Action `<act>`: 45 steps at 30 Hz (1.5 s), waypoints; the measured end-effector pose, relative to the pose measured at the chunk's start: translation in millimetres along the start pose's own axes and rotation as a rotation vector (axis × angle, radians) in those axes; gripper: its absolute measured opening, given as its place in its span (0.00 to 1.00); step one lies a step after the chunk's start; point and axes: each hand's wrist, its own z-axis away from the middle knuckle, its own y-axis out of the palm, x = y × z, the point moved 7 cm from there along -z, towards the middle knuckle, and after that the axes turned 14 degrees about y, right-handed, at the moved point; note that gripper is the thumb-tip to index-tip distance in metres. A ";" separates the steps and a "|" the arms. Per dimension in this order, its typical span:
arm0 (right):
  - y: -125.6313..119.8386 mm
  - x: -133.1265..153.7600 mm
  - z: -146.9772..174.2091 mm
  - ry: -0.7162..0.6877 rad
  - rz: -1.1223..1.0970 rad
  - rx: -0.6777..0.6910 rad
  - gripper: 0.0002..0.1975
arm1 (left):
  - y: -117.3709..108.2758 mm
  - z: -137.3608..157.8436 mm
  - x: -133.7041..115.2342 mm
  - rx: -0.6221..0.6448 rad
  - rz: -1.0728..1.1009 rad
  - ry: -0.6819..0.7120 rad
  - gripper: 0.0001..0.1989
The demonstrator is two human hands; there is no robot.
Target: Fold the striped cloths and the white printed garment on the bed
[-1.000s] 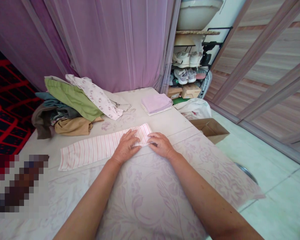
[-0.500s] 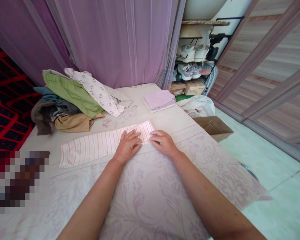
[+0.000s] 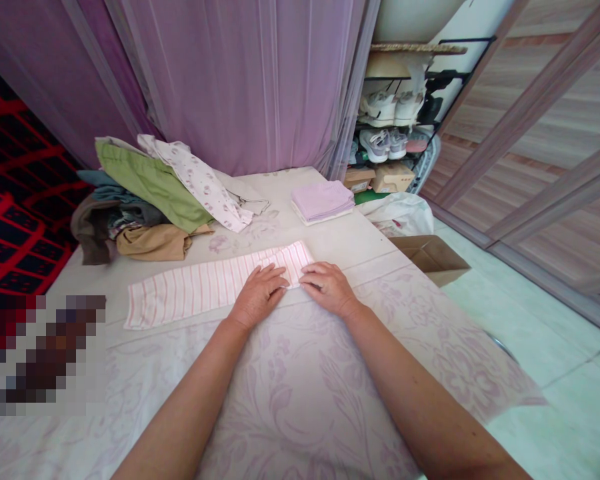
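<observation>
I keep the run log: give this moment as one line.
left hand: on striped cloth | right hand: at its right end | folded lilac cloth: farther back

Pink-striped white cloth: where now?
Head view, left of centre: the pink-striped white cloth lies on the pale floral sheet, left hand and right hand at its right end.

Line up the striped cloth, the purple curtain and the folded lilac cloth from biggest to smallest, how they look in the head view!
1. Purple curtain
2. Striped cloth
3. Folded lilac cloth
</observation>
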 end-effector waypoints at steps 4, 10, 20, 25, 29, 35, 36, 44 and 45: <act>-6.2 -7.1 -18.0 0.086 0.026 -0.030 0.09 | -0.7 -0.1 -1.3 -0.008 0.016 -0.007 0.09; -2.7 0.8 -83.1 0.059 0.200 0.141 0.12 | -0.8 1.4 -2.4 -0.022 -0.023 0.011 0.09; 29.8 -11.1 -117.4 0.109 0.376 0.467 0.14 | -2.0 1.6 -5.4 -0.017 -0.049 0.022 0.10; 31.7 -13.3 -117.9 0.132 0.327 0.375 0.10 | -2.3 1.5 -6.7 -0.017 -0.049 0.028 0.11; 29.9 -11.5 -109.5 0.099 0.237 0.221 0.06 | -1.5 2.1 -5.7 -0.017 -0.045 0.020 0.12; 27.4 -9.6 -94.6 0.053 0.141 0.086 0.05 | -1.4 2.6 -4.4 -0.029 -0.021 0.009 0.12; 27.0 -8.8 -93.0 0.046 0.136 0.075 0.06 | -1.4 2.5 -4.3 -0.029 -0.022 0.008 0.12; 27.6 -5.5 -87.3 0.044 0.171 0.030 0.06 | -2.2 1.7 -3.7 -0.026 -0.038 -0.007 0.11; 27.4 -4.5 -86.7 0.045 0.175 0.034 0.06 | -2.6 1.8 -3.6 -0.030 -0.041 -0.011 0.11</act>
